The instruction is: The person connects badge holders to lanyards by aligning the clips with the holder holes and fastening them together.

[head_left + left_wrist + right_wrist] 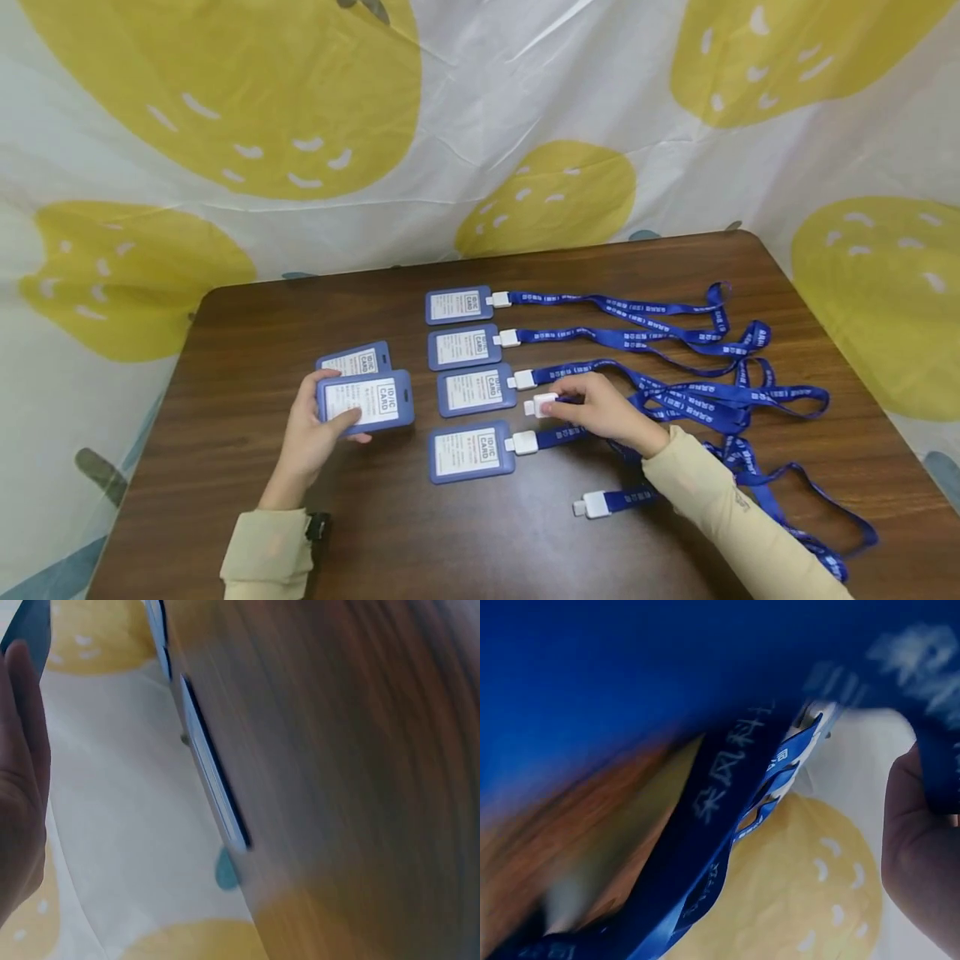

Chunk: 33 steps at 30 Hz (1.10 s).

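My left hand (315,433) holds a blue-framed ID card holder (371,400), thumb across its front, above the table. Just behind it a second card holder (351,362) shows, partly covered by the first. Between thumb and fingers, my right hand (600,408) pinches the white plastic clip (542,406) of a blue lanyard. In the right wrist view a lanyard strap (727,765) with white lettering runs close before the camera. The left wrist view catches the edge of my left hand (21,765) and a card holder (214,769) seen edge-on.
Several card holders (472,452) clipped to lanyards form a column mid-table. Their blue straps (697,404) spread in an overlapping heap to the right. One loose white clip (596,505) lies nearer the front, under the right forearm's side. A patterned cloth (480,100) hangs behind the table (247,375).
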Each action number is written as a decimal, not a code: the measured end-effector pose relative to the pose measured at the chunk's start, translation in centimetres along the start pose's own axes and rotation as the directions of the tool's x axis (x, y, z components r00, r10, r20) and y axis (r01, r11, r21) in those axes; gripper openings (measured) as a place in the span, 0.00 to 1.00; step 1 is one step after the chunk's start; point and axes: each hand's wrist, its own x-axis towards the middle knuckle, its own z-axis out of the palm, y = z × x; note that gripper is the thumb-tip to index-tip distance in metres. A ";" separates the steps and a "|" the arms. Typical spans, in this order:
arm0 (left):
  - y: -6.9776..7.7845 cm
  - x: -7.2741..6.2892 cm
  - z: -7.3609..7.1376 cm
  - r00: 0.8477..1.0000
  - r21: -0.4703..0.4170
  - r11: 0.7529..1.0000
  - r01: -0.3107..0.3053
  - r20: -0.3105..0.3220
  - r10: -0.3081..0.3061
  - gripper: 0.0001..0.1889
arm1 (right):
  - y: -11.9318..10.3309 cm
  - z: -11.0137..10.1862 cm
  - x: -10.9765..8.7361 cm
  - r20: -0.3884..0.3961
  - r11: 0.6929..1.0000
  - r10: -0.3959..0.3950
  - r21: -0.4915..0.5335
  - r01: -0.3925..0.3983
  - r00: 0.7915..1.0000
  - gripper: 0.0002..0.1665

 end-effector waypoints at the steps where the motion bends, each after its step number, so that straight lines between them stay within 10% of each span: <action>1: 0.2 0.0 0.4 1.000 -0.022 1.000 -0.009 -0.007 0.009 0.31 | -0.5 -0.1 0.1 0.006 1.000 0.009 0.008 -0.009 1.000 0.07; 10: -0.2 0.6 3.2 0.998 -0.087 0.995 -0.052 0.041 0.055 0.30 | -3.6 -0.4 0.8 0.064 0.994 0.072 0.082 -0.077 0.995 0.11; 33: 0.5 0.9 9.2 0.994 -0.188 0.982 0.018 0.110 0.003 0.31 | -1.7 0.3 2.4 0.095 0.980 0.089 0.169 -0.104 0.991 0.13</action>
